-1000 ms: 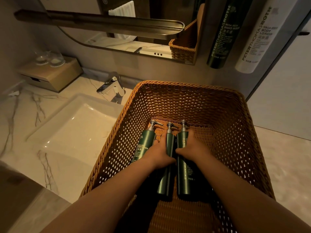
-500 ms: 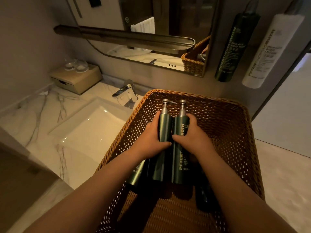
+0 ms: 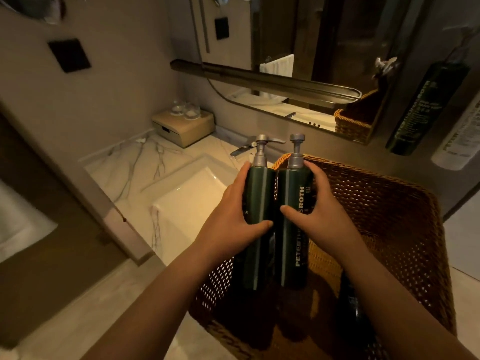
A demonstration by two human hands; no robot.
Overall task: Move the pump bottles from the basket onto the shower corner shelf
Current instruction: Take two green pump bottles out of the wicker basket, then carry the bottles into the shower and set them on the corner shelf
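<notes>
left pump bottle, dark green with a grey pump head, sat in the grip of our left hand, fingers curled round its outer side and thumb laid across its front. right pump bottle, marked peter thomas roth in white down its length, was gripped the same way by our right hand. we held the two upright and touching, side by side, over the left part of the wicker basket, with their pump heads above its far rim. a dark shape lay in the basket under our right forearm; we could not tell what it was. left of the basket were a white sink, a faucet and a marble counter bearing a tissue box with two glasses on top.
</notes>
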